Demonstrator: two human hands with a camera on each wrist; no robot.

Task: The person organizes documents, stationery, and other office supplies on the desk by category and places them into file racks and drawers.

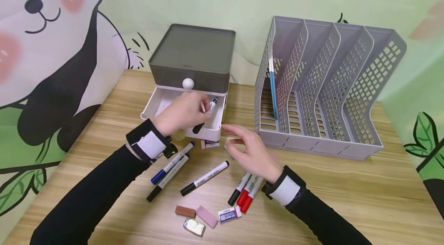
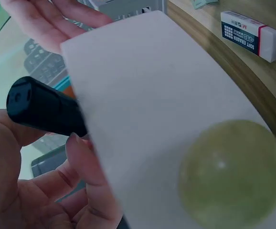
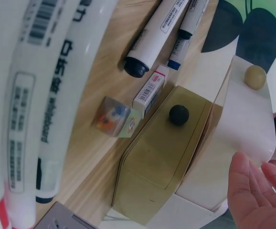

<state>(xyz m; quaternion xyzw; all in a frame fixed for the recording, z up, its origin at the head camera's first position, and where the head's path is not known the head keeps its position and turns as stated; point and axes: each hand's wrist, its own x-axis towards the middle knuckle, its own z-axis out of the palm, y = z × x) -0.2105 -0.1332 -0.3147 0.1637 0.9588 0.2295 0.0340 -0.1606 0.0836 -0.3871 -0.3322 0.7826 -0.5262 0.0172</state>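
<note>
My left hand [image 1: 194, 111] grips a black-capped white marker [image 1: 208, 111] and holds it tilted over the open white drawer [image 1: 152, 103] of a small drawer unit [image 1: 192, 56]. In the left wrist view the marker's black end [image 2: 42, 109] sticks out of my fingers [image 2: 83, 188] behind the drawer's front [image 2: 166, 109] and its pale knob [image 2: 233, 174]. My right hand [image 1: 239, 139] hovers with relaxed, spread fingers just right of the drawer, above loose markers [image 1: 204, 177], holding nothing. In the right wrist view its fingertips [image 3: 255, 195] show beside the unit's olive lower drawer [image 3: 166, 162].
Several markers lie on the wooden table [image 1: 347, 187]: a blue one [image 1: 172, 163], black ones and a red one [image 1: 250, 194]. Erasers [image 1: 207, 216] lie near the front edge, one more [image 1: 209, 144] by the drawer. A grey file rack [image 1: 322, 87] with a blue book [image 1: 273, 87] stands right.
</note>
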